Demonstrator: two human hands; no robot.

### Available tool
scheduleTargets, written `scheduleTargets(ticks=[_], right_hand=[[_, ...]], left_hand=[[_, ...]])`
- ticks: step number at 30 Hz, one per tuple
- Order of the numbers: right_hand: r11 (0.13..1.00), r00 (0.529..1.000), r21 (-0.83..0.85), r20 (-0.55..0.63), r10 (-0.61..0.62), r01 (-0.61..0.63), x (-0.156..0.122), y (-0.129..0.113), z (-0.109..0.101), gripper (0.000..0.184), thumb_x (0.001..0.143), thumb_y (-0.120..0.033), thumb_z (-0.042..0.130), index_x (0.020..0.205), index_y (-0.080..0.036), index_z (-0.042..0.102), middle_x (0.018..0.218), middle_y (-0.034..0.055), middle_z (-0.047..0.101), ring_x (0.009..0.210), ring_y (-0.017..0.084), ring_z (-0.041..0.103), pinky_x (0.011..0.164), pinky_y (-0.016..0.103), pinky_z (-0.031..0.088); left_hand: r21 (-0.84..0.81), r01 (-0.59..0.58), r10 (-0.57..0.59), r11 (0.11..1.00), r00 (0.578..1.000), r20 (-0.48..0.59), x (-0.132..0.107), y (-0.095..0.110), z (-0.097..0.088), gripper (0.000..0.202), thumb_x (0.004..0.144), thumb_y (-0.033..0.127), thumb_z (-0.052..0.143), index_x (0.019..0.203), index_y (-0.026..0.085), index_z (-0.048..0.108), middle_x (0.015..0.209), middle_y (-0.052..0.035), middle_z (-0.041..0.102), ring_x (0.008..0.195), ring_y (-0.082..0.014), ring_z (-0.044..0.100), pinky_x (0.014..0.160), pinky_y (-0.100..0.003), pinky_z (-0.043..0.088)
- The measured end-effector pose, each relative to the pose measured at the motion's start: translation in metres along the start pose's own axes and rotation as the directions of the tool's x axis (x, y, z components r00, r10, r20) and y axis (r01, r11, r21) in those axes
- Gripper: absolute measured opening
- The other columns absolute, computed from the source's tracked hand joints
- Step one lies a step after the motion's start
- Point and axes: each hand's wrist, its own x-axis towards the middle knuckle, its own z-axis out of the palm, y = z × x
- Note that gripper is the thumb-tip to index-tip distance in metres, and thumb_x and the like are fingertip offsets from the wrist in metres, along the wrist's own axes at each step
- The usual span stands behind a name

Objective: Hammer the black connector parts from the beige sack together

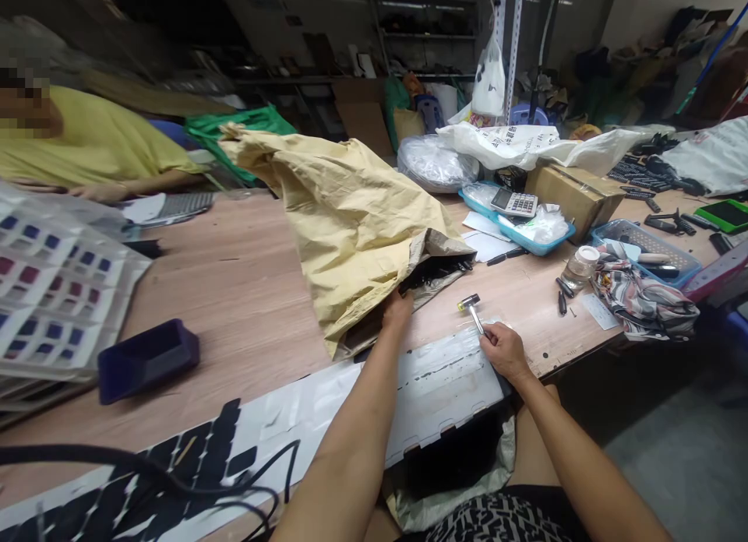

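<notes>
A large tan woven sack (356, 207) lies on its side, its mouth turned toward the front right. Dark pieces show inside the mouth. My left hand (398, 308) reaches to that opening, and its fingers are mostly hidden by the sack's edge. Closed around a small hammer's handle is my right hand (503, 350). The hammer (472, 308) has a dark head with a yellowish end, and its head points away from me above the table. Below my hands is a pale flat board (444, 390) along the table's front edge.
A purple bin (149, 359) and black cables (152, 468) are at left. Blue trays (538, 234), a cardboard box (576, 191), a jar (580, 268) and a patterned cloth (648, 300) stand at right. A person in a yellow shirt (111, 133) sits across the table.
</notes>
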Motion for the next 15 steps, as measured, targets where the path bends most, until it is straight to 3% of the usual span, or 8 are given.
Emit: scheduleTargets(ticks=[4,8,10,12,15], right_hand=[[1.0,1.0,0.011,-0.002,0.011,-0.011,0.0,-0.002,0.0,0.016,0.079,-0.018,0.056,0.077,-0.021,0.072,0.064,-0.0027,0.051,0.061,0.013,0.047,0.061,0.023,0.038],[1.0,1.0,0.013,-0.002,0.022,-0.022,-0.001,-0.002,0.0,0.016,0.078,-0.018,0.057,0.079,-0.021,0.073,0.065,-0.0026,0.053,0.061,0.013,0.048,0.062,0.022,0.039],[1.0,1.0,0.008,-0.001,0.029,-0.029,-0.001,-0.001,0.001,0.016,0.078,-0.018,0.057,0.077,-0.021,0.072,0.065,-0.0024,0.053,0.061,0.013,0.047,0.061,0.023,0.039],[0.999,0.999,0.006,-0.001,0.033,-0.033,-0.001,-0.001,0.001,0.016,0.078,-0.018,0.057,0.076,-0.021,0.072,0.065,-0.0023,0.053,0.061,0.013,0.047,0.061,0.023,0.038],[0.999,0.999,0.011,0.003,0.039,-0.039,0.0,-0.001,0.002,0.016,0.079,-0.02,0.057,0.078,-0.02,0.073,0.065,-0.0025,0.053,0.061,0.013,0.047,0.061,0.023,0.038]], left_hand=[[0.008,0.142,-0.142,0.99,0.99,0.009,0.008,0.005,0.004,0.036,0.086,0.03,0.056,0.118,0.015,0.065,0.115,-0.0197,0.07,0.112,-0.0346,0.064,0.092,-0.046,0.048],[0.03,0.188,-0.188,0.982,0.982,-0.003,-0.016,0.004,-0.012,0.039,0.087,0.047,0.057,0.113,0.02,0.068,0.107,-0.0174,0.072,0.102,-0.0382,0.064,0.087,-0.052,0.046],[0.068,0.106,-0.102,0.992,0.993,-0.058,-0.044,-0.001,-0.024,0.039,0.084,0.049,0.059,0.109,0.021,0.071,0.103,-0.0155,0.072,0.103,-0.0378,0.062,0.09,-0.051,0.045],[0.093,-0.056,0.062,0.994,0.996,-0.068,-0.078,-0.009,-0.036,0.035,0.082,0.046,0.062,0.104,0.021,0.074,0.1,-0.0125,0.072,0.102,-0.0344,0.06,0.091,-0.046,0.044],[0.027,-0.269,0.266,0.963,0.961,0.072,-0.129,-0.022,-0.045,0.027,0.082,0.042,0.064,0.098,0.023,0.075,0.095,-0.0065,0.072,0.097,-0.0282,0.058,0.091,-0.041,0.044]])
